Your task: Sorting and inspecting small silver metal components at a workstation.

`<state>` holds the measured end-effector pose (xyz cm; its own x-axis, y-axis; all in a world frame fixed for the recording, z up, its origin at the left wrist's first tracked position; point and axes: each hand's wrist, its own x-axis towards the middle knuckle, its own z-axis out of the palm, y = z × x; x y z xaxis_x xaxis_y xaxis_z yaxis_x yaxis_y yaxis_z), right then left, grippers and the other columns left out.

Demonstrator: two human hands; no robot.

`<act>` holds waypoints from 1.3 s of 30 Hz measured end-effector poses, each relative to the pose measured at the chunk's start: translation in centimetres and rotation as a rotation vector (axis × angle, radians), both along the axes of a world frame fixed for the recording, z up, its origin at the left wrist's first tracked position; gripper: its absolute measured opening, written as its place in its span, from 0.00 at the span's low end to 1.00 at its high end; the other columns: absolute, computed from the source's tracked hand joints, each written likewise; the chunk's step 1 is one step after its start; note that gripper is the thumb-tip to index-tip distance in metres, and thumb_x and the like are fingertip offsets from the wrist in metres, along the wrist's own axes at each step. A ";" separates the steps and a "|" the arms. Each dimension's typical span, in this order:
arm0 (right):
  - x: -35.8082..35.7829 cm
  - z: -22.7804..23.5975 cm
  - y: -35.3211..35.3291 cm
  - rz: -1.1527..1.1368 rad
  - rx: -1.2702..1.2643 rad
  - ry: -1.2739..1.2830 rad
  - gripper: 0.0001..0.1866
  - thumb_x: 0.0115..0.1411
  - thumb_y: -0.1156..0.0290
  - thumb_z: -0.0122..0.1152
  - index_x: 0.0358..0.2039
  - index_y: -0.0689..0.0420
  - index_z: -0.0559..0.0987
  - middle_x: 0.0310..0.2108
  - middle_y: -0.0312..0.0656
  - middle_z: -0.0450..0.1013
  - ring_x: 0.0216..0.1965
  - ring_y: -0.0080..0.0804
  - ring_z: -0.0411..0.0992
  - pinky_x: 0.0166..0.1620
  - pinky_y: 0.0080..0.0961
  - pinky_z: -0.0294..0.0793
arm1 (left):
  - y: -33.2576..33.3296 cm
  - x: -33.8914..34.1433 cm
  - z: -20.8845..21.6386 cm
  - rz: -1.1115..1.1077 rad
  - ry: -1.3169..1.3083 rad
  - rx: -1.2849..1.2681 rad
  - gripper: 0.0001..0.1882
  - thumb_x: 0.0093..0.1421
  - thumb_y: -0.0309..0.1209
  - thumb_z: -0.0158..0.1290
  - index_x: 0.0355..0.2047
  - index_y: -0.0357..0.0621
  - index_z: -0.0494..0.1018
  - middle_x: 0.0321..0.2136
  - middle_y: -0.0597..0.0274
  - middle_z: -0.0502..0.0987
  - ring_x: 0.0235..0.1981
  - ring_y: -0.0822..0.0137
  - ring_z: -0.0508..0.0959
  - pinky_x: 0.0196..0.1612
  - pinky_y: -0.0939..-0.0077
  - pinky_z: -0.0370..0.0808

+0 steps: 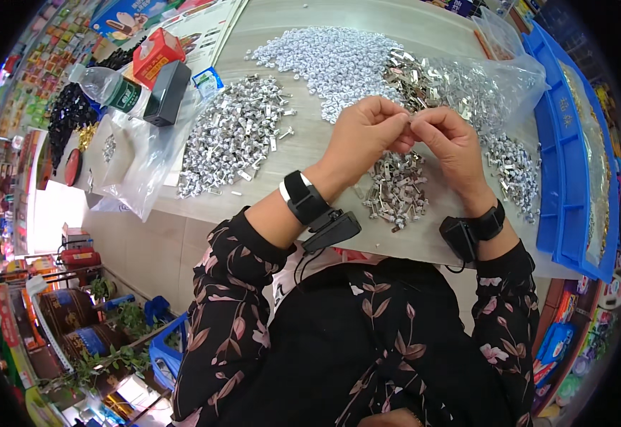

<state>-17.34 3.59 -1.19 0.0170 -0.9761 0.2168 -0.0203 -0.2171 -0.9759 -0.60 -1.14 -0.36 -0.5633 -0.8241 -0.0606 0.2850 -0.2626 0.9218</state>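
Observation:
Both hands meet over the table, fingertips almost touching. My left hand point(367, 135) pinches with thumb and forefinger, and my right hand point(453, 142) does the same; whatever sits between the tips is too small to name. Just below them lies a pile of small metal clips with white ends point(396, 188). Beyond the hands spreads a wide heap of small white round pieces point(332, 57). Bare metal clips point(413, 75) lie beside it, partly under a clear plastic bag point(495, 85). More white-ended clips point(235, 132) form a large pile to the left.
At the right edge stands a blue plastic tray point(552, 135), with another small clip pile point(513, 167) beside it. On the left are a clear bottle point(114, 89), a dark box point(168, 94), a red tissue box point(157, 55) and a plastic bag point(139, 174).

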 end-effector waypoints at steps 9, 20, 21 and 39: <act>0.7 0.8 0.2 0.037 0.086 -0.120 0.08 0.59 0.75 0.55 0.39 0.62 0.74 0.34 0.36 0.72 0.35 0.21 0.71 0.42 0.18 0.71 | 0.1 -0.4 -0.6 0.042 -0.040 -0.161 0.08 0.59 0.26 0.49 0.36 0.32 0.67 0.27 0.57 0.77 0.26 0.74 0.77 0.29 0.84 0.75; -0.3 0.5 -0.2 0.068 0.142 0.105 0.09 0.59 0.73 0.56 0.38 0.62 0.73 0.35 0.37 0.72 0.36 0.19 0.71 0.40 0.17 0.71 | 0.6 -0.6 -1.2 0.093 -0.152 -0.417 0.13 0.59 0.31 0.53 0.37 0.35 0.65 0.25 0.60 0.76 0.23 0.76 0.74 0.26 0.85 0.71; -0.3 0.4 -0.3 0.076 0.150 0.114 0.09 0.59 0.73 0.56 0.38 0.63 0.73 0.35 0.37 0.72 0.36 0.19 0.70 0.40 0.17 0.71 | 0.5 -0.6 -1.2 0.087 -0.148 -0.413 0.13 0.59 0.31 0.53 0.37 0.35 0.65 0.25 0.60 0.76 0.23 0.76 0.74 0.26 0.85 0.71; -0.9 1.8 0.4 0.190 0.178 0.246 0.08 0.56 0.70 0.59 0.33 0.61 0.76 0.27 0.31 0.73 0.29 0.14 0.67 0.32 0.12 0.66 | -3.2 1.7 -0.9 0.090 -0.566 -0.685 0.10 0.60 0.30 0.49 0.39 0.39 0.71 0.28 0.63 0.74 0.28 0.74 0.74 0.29 0.81 0.71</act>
<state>-18.27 3.99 0.56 0.2324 -0.9726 0.0108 -0.2345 -0.0668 -0.9698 1.08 -4.35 -1.28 -0.5295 -0.8215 0.2117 -0.2675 0.3985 0.8773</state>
